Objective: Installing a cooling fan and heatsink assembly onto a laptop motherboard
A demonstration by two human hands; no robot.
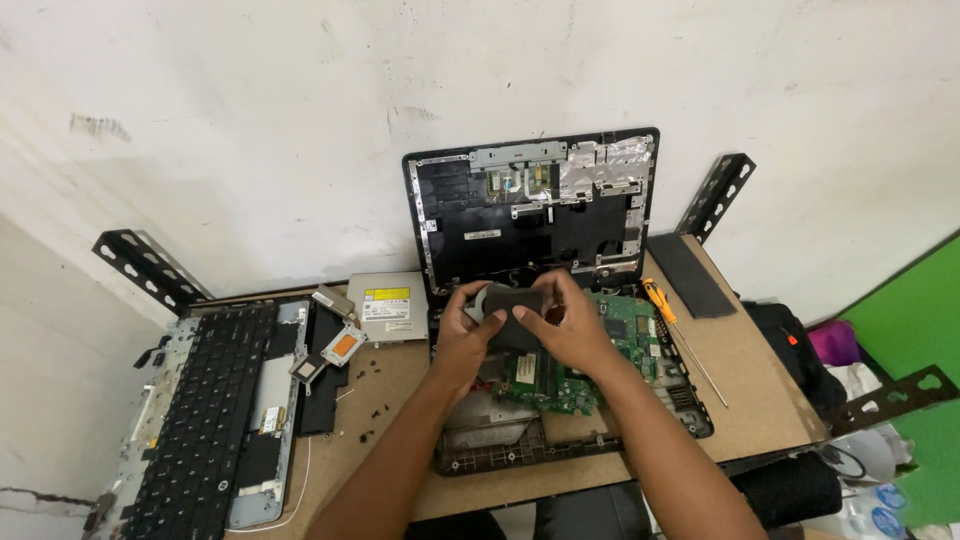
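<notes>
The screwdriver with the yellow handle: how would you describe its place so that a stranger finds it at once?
Start at the opened black laptop base in the middle of the brown bench. The yellow-handled screwdriver lies along its right edge, beside the green circuit board, below a flat black strip. It alone has a bright yellow handle with a long thin metal shaft.

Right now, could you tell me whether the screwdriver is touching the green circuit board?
Apart. The head view shows the screwdriver lying on the wooden table to the right of the circuit board, with the laptop base's dark edge between them.
</notes>
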